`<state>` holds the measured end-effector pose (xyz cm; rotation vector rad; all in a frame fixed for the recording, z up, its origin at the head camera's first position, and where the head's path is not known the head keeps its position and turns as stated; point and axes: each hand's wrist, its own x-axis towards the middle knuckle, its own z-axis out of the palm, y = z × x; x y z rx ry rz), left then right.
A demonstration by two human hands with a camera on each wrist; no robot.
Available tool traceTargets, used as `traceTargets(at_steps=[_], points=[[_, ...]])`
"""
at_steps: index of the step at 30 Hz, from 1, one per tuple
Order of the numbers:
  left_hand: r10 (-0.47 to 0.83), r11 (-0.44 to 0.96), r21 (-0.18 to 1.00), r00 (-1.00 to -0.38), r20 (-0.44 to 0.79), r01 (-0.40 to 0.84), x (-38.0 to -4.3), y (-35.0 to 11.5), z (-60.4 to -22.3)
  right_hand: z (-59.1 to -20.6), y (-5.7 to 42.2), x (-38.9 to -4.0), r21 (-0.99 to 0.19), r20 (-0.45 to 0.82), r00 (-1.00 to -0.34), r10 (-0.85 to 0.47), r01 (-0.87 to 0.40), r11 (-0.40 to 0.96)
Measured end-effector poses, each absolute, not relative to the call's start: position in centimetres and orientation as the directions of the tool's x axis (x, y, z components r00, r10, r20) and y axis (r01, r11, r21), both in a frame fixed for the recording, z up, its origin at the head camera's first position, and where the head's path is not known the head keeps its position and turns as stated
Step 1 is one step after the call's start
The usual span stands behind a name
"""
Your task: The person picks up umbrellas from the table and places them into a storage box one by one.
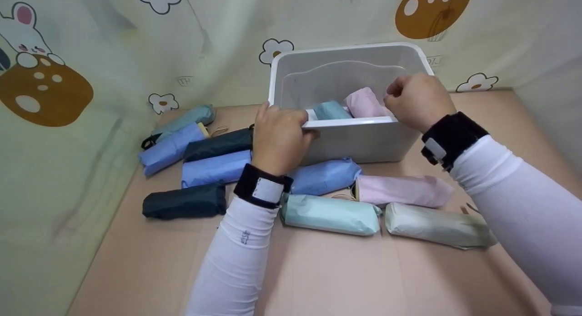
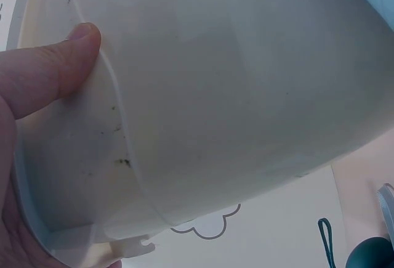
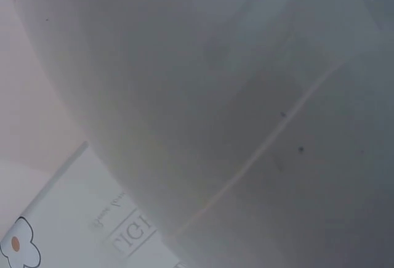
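A white plastic bin (image 1: 359,141) stands tilted on the table. My left hand (image 1: 281,136) grips its front left corner at the rim; in the left wrist view the thumb (image 2: 68,64) presses the wall. Over the right side of the rim is my right hand (image 1: 420,100), its fingers curled at the bin's mouth. Whether those fingers hold anything is hidden, and the right wrist view shows only the bin wall (image 3: 184,108) close up. Inside the bin lie a pink folded umbrella (image 1: 365,103) and a teal one (image 1: 333,110).
Folded umbrellas in sleeves lie around the bin: a dark one (image 1: 184,201), a blue one (image 1: 325,176), a pink one (image 1: 402,191), a mint one (image 1: 332,214) and a pale green one (image 1: 439,225). Several more cluster left. A patterned cloth (image 1: 218,57) hangs behind.
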<state>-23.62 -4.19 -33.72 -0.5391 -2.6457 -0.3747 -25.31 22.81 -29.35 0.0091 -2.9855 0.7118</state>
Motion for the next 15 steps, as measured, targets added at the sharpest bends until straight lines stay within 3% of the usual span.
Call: traceTargets(at_steps=[15], points=[[0.316,0.886,0.168,-0.829,0.46,0.431,-23.7,-4.3,-33.8,-29.4,23.0,-24.1,-0.597,0.188,-0.981,0.05,-0.074,0.799]])
